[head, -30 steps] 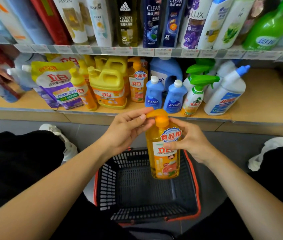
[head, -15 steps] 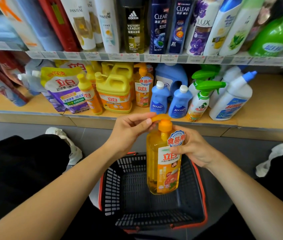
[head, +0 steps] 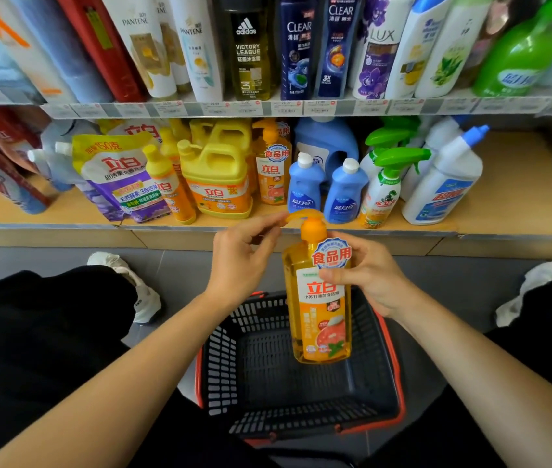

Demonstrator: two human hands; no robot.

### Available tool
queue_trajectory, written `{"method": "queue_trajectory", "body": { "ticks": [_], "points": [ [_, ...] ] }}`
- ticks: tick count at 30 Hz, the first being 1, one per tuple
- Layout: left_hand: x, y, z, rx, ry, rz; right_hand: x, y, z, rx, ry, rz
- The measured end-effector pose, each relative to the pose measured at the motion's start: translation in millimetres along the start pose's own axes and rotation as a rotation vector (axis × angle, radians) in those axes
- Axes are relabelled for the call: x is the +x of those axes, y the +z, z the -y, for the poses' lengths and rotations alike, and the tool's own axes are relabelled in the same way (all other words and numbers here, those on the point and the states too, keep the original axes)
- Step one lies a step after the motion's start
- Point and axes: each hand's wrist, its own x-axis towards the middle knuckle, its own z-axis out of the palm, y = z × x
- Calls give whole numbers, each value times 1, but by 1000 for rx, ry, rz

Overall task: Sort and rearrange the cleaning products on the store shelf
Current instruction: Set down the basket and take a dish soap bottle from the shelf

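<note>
An orange dish-soap pump bottle (head: 318,319) hangs upright above a black shopping basket (head: 382,363) with a red rim. My right hand (head: 365,275) grips the bottle's shoulder, thumb across the label. My left hand (head: 244,258) pinches the spout of the orange pump head. Just beyond, the lower wooden shelf (head: 521,211) carries a matching orange pump bottle (head: 272,163), a yellow jug (head: 217,177), two blue bottles (head: 305,185), green-trigger sprayers (head: 386,187) and a white toilet-cleaner bottle (head: 443,184).
The upper shelf (head: 267,108) holds shampoo and body-wash bottles in a row. A purple-and-yellow refill pouch (head: 122,180) leans at the lower shelf's left. Bare wood shows at the lower shelf's right end. My knees and white shoes flank the basket on the grey floor.
The bottle and both hands have barely shifted over the basket. My left fingers stay on the pump spout, which has swung a little to the left.
</note>
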Motion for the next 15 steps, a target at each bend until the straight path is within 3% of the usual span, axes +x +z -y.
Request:
{"method": "queue_trajectory", "body": {
  "ticks": [4,8,10,15],
  "points": [
    [-5,1,7,-112,-274,169,-1,1,6,47,-26,-105],
    [-21,10,12,-186,-531,546,1,0,13,129,-22,-260],
    [-31,19,12,-255,-611,659,2,1,17,185,17,-328],
    [-33,26,6,-444,-742,624,2,-1,28,253,105,-373]
  ]
}}
